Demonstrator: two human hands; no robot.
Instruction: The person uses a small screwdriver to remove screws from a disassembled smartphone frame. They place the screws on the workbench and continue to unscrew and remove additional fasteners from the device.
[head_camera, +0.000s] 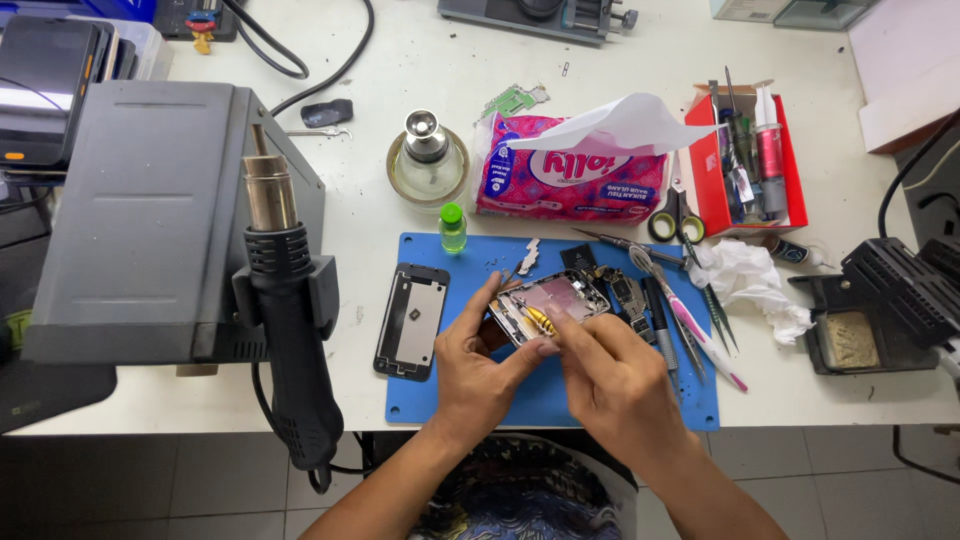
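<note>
White bench, blue mat (440, 395) at the front edge. Opened phone (553, 305) sits mid-mat, tilted, internals up, with a yellow flex or tape patch showing near the fingertips. Left hand (478, 365) is clamped on the phone's lower-left edge, thumb on top. Right hand (612, 372) is pinched shut over the middle of the phone; can't tell if it holds a small part or tool, fingers cover it.

Just left of the phone: a separate back panel (411, 322), flat on the mat. Right of it: tweezers (630, 246), a pink-handled tool (700, 335), loose dark parts. Small green-capped bottle (452, 228) at the mat's top edge, glass dispenser (428, 160) behind it, tissue pack (570, 170) further back. Red tool box (748, 165) and crumpled tissue (750, 280) far right. Hot-air gun (290, 330) docked on its grey station (150, 220), left.

Risks as I read it: phone is propped on one edge only, so a slip could tear that flex. Tiny parts near the mat edge could roll off. Bottle is close enough to get knocked over.
</note>
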